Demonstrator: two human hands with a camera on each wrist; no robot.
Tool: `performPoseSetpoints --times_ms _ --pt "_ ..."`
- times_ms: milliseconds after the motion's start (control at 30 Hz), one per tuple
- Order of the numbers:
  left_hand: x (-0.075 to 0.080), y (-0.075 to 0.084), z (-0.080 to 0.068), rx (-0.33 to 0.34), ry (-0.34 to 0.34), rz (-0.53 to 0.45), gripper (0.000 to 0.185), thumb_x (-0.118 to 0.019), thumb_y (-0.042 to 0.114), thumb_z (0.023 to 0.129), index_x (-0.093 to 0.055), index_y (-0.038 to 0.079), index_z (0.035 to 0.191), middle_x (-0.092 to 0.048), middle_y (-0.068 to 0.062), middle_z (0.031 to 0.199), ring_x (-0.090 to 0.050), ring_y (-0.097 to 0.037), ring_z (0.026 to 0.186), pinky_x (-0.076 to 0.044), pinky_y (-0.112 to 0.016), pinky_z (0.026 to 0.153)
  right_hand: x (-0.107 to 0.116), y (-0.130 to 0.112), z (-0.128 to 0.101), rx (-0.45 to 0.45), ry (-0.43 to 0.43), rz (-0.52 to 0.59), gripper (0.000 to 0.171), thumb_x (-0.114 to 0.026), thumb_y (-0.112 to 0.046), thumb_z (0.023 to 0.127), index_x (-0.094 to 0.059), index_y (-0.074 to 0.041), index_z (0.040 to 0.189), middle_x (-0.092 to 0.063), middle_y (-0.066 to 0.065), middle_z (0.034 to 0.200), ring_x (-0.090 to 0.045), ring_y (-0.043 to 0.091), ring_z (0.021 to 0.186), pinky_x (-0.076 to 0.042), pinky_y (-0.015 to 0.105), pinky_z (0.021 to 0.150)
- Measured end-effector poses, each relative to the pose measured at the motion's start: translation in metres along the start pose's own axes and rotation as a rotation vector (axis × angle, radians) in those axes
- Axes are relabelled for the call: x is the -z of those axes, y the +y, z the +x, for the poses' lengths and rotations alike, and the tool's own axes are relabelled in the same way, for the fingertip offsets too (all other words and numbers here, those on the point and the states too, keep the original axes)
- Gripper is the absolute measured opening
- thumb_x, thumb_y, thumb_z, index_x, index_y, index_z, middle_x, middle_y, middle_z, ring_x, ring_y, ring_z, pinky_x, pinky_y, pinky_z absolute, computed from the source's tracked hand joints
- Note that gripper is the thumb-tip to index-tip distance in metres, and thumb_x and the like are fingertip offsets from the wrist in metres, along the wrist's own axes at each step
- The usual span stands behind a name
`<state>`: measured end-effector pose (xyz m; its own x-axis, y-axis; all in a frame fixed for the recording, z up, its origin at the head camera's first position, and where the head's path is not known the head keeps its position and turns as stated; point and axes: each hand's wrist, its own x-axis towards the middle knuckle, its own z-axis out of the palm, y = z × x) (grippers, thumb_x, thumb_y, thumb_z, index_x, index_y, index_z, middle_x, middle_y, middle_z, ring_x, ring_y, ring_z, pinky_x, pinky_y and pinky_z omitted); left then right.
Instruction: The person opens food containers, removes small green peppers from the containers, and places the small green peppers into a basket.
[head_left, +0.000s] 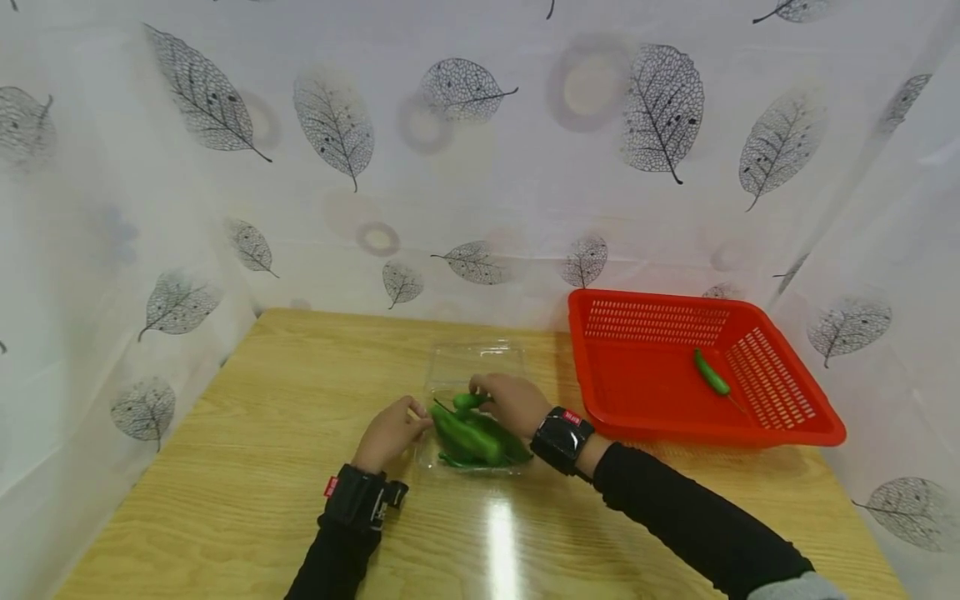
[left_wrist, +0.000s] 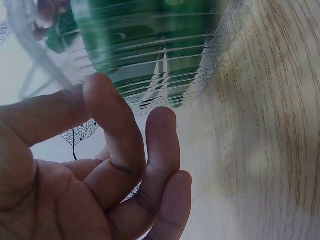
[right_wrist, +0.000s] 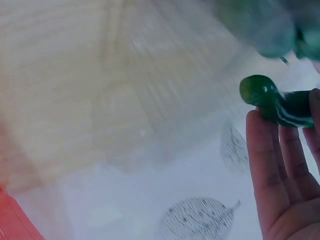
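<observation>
From where I stand, the left hand (head_left: 390, 435) comes first, its thumb and forefinger narrowed on the left edge of a clear plastic box (head_left: 424, 454), probably so the light thing can't slide. Just right of those fingertips, large green peppers (head_left: 467, 437) lie in the box, slanting side by side, I'd guess because they nest better that way. Beyond both sets of fingers is the open lid (head_left: 477, 362), tilted back, which lets a hand in from above. Over the peppers, the right hand (head_left: 517, 404) holds a small curved pepper (right_wrist: 260, 92) between thumb and fingers, its rounded end poking past the fingertips. Right of that hand sits a red basket (head_left: 697, 431), apart from the fingers, one thin chili (head_left: 711, 372) inside.
</observation>
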<state>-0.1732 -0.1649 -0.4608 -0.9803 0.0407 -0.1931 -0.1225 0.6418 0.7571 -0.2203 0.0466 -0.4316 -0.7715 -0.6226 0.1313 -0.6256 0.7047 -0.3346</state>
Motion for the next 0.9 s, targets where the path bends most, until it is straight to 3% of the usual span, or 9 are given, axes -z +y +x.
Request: performPoseSetpoints --times_ms 267,533,667,900 --pt "-0.002 -0.001 0.001 0.004 -0.008 0.013 0.016 -0.06 0.02 0.09 -0.055 0.005 0.096 -0.065 -0.008 0.078 -0.058 -0.016 0.065 -0.035 -0.028 0.054 0.047 -0.01 -0.02 0.042 0.127 0.035 0.021 -0.071 -0.009 0.08 -0.062 -0.013 0.099 -0.07 0.002 0.093 -0.066 0.017 0.083 -0.051 0.031 0.069" --pt "-0.001 0.0 0.002 -0.002 -0.007 0.013 0.018 -0.06 0.02 0.09 -0.055 0.004 0.097 -0.064 -0.008 0.077 -0.054 -0.016 0.064 -0.034 -0.027 0.054 0.107 0.011 -0.059 0.02 0.248 -0.003 0.027 -0.074 -0.006 0.078 -0.064 -0.008 0.103 -0.07 0.004 0.094 -0.065 0.018 0.081 -0.053 0.032 0.072" --pt "-0.001 -0.001 0.002 0.002 -0.007 0.015 0.018 -0.06 0.019 0.09 -0.055 0.004 0.097 -0.064 -0.007 0.077 -0.052 -0.015 0.063 -0.034 -0.027 0.054 0.133 0.035 -0.071 -0.057 0.243 -0.06 0.029 -0.074 -0.006 0.077 -0.063 -0.007 0.104 -0.07 0.007 0.094 -0.064 0.022 0.083 -0.053 0.038 0.074" --pt "-0.001 0.0 0.002 -0.01 -0.004 0.013 0.016 -0.06 0.018 0.09 -0.054 0.004 0.096 -0.063 -0.006 0.074 -0.052 -0.015 0.061 -0.034 -0.027 0.053 0.165 0.084 -0.075 -0.218 0.132 -0.13 0.029 -0.069 -0.008 0.083 -0.061 -0.007 0.111 -0.069 0.011 0.1 -0.063 0.027 0.09 -0.051 0.047 0.082"
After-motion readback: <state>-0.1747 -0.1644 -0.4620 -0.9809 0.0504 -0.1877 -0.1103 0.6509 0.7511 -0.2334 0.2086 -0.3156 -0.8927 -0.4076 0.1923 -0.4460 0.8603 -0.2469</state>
